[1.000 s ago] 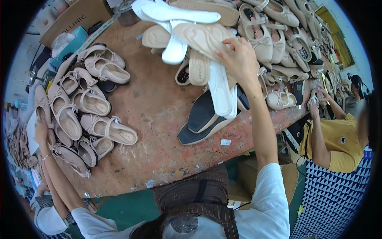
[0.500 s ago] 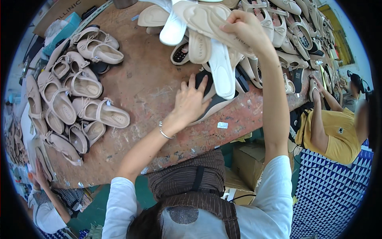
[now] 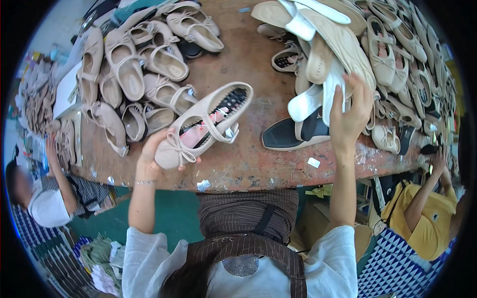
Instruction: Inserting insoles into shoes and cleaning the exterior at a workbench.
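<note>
Over the table's near edge, left hand [image 3: 151,150]: gripping the toe end of a beige shoe [image 3: 201,128], which tilts above the table [image 3: 243,169], its opening facing me.
Right hand [image 3: 354,111]: loosely curled, thumb and fingers parted, by the white insoles [image 3: 306,105]; I can't tell whether it touches them.
Black sole [image 3: 283,135]: on the table, between both hands.
Farther shoes: one beige cluster [image 3: 130,82] left, a bigger heap [image 3: 395,69] right.

Shoe workshop with loose insoles [image 3: 344,43]
</note>
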A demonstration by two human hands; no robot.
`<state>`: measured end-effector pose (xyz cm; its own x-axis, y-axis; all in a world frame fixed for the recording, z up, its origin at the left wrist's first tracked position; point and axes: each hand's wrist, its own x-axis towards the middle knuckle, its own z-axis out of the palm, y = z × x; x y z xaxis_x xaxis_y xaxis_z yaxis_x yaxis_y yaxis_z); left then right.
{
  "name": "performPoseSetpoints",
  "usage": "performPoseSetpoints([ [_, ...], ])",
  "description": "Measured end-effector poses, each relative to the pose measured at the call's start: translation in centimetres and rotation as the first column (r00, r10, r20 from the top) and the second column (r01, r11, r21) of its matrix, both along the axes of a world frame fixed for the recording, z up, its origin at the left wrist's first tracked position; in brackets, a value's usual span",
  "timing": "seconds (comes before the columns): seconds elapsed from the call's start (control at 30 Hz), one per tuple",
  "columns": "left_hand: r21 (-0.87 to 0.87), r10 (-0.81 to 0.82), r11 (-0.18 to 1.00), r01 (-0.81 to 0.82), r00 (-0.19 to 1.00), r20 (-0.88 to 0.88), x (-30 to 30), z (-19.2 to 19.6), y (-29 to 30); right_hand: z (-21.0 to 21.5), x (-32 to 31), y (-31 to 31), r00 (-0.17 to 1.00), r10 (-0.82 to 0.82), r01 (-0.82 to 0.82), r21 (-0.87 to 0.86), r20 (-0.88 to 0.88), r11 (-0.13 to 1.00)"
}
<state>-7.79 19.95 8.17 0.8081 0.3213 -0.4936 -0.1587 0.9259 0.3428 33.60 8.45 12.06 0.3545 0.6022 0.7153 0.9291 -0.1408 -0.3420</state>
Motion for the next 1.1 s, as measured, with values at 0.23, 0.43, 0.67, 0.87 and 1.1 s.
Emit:
performPoseSetpoints([
  [0.23, 0.365, -0.156, 0.849, 0.381, 0.842, -0.516, 7.0, 6.2, 10.5, -0.1, 1.3, -0.5, 0.993, -0.093, 0.093, -0.014, -0.067, 0.996],
  [0.43, 0.951, 0.560, -0.216, 0.219, 0.826, -0.063, 16.5, 2.0, 11.3, 1.7, 4.1, 2.9, 0.988, -0.141, 0.136, -0.065, -0.068, 0.989],
  [0.67, 0.931, 0.448, -0.312, 0.190, 0.893, -0.032, 25.3, 5.4, 7.2, 1.9, 4.7, 8.4, 0.938, -0.175, 0.070, -0.330, -0.299, 0.941],
  [0.87, 0.801, 0.440, -0.564, 0.200, 0.894, 0.087, 31.1, 8.9, 10.1, 0.9, 3.2, 8.5, 0.942, -0.063, 0.001, -0.184, -0.331, 0.983],
  [1.1, 0.883, 0.211, -0.020, 0.469, 0.865, -0.455, 31.8, 3.0, 11.0, 1.6, 5.3, 7.0, 0.800, -0.080, -0.064, -0.216, -0.595, 0.974],
])
